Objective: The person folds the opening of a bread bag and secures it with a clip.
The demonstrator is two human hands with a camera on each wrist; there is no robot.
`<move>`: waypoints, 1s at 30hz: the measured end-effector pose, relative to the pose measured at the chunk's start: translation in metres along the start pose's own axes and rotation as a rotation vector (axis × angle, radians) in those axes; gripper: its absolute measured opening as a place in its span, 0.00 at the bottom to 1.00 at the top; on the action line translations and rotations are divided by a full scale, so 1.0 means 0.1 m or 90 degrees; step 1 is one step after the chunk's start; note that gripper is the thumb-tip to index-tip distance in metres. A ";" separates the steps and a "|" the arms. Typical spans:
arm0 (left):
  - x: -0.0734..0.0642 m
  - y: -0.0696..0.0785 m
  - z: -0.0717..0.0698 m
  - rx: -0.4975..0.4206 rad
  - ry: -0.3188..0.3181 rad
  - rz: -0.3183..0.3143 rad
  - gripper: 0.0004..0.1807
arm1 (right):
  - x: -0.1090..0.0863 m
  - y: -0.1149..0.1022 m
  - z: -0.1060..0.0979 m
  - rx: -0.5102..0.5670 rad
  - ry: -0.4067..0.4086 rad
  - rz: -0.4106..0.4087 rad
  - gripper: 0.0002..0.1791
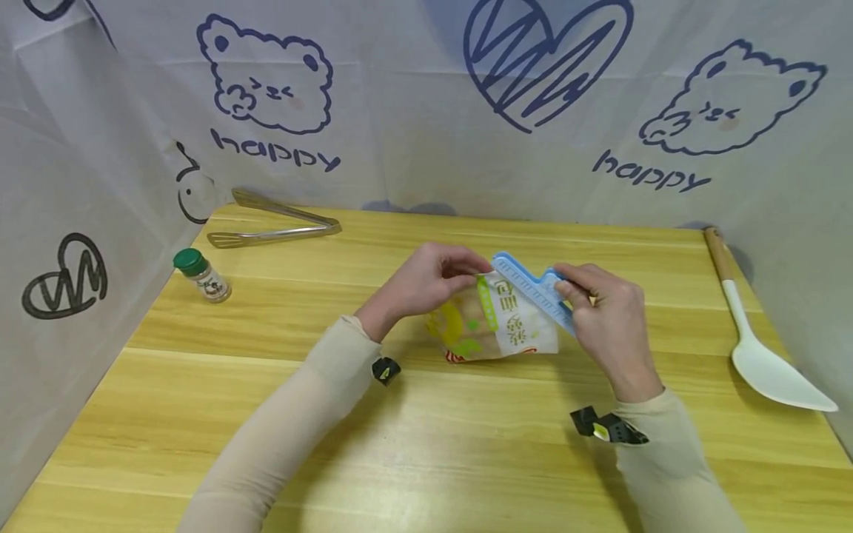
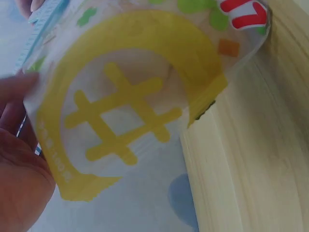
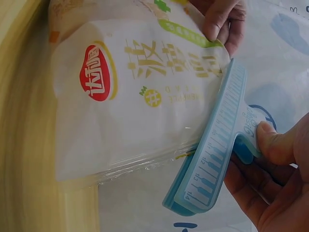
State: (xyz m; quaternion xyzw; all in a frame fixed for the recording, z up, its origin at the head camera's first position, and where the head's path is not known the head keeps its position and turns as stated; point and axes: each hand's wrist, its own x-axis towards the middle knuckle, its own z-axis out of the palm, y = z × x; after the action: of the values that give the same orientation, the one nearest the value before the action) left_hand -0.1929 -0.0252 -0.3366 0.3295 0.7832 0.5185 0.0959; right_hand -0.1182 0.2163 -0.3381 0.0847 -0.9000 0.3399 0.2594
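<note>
A plastic bread bag (image 1: 489,318) with yellow, green and red print stands tilted over the middle of the table. Its upper edge is pinched between the thumb and fingers of my left hand (image 1: 443,275), as the right wrist view shows. My right hand (image 1: 606,311) grips the handle of a blue bag clip (image 3: 212,150) with a ruler-like scale on it. The clip lies along the bag's edge, its far end close to my left fingertips. In the right wrist view its two bars are parted at the near end, with the bag's edge beside them.
Metal tongs (image 1: 280,231) lie at the back left, near a seasoning jar (image 1: 203,275) with a green lid. A white spatula (image 1: 766,366) with a wooden handle lies along the right edge. Cloth walls with drawings enclose the wooden table (image 1: 466,459) at the back and sides.
</note>
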 end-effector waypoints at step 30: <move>0.00 -0.03 0.02 0.093 0.062 0.018 0.04 | 0.02 -0.01 0.07 0.035 -0.014 0.037 0.11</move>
State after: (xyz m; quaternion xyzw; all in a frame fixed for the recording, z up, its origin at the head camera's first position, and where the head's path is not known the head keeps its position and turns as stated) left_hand -0.1939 -0.0245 -0.3402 0.3209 0.8178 0.4769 0.0258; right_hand -0.1228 0.2108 -0.3412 0.0691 -0.8952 0.3709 0.2372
